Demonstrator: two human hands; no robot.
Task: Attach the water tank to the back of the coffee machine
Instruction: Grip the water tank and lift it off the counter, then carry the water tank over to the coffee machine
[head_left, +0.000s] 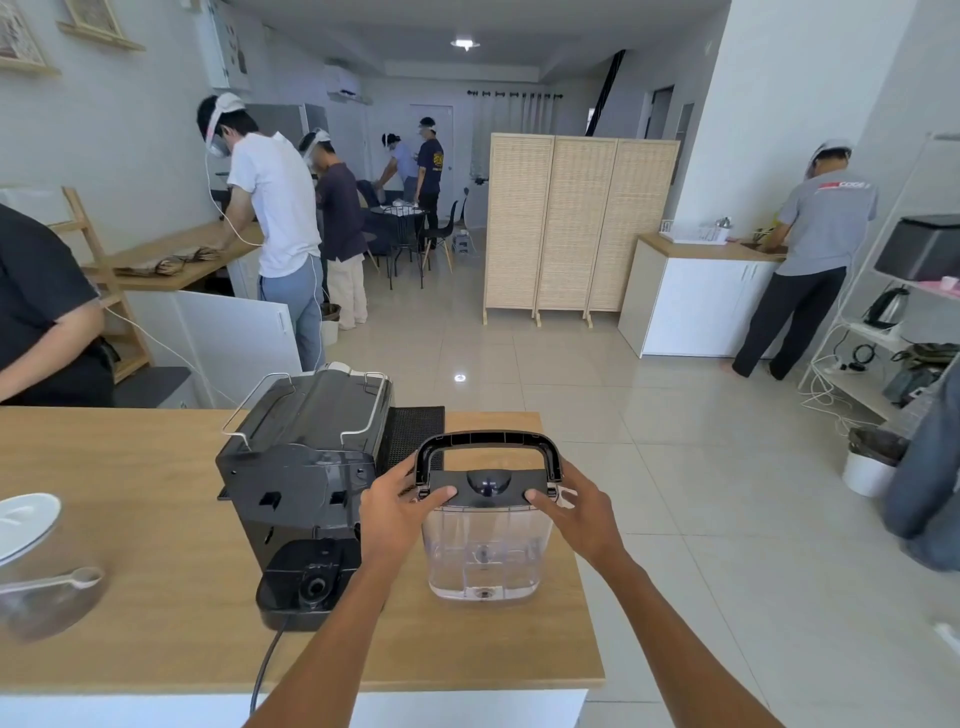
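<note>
A clear plastic water tank (485, 551) with a black lid and a raised black handle stands on the wooden counter (156, 597), just right of the black coffee machine (306, 467). The machine's back faces me, with its empty black tank base (309, 582) at the bottom. My left hand (400, 499) grips the left side of the tank's lid, thumb on top. On the lid's right side my right hand (576, 512) holds it the same way. The tank sits upright, apart from the machine.
A black power cord (267, 660) runs from the machine over the counter's front edge. A black mat (415, 431) lies behind the tank. A jar with a white lid (26, 519) and a scoop (78, 578) sit at far left. Several people work around the room.
</note>
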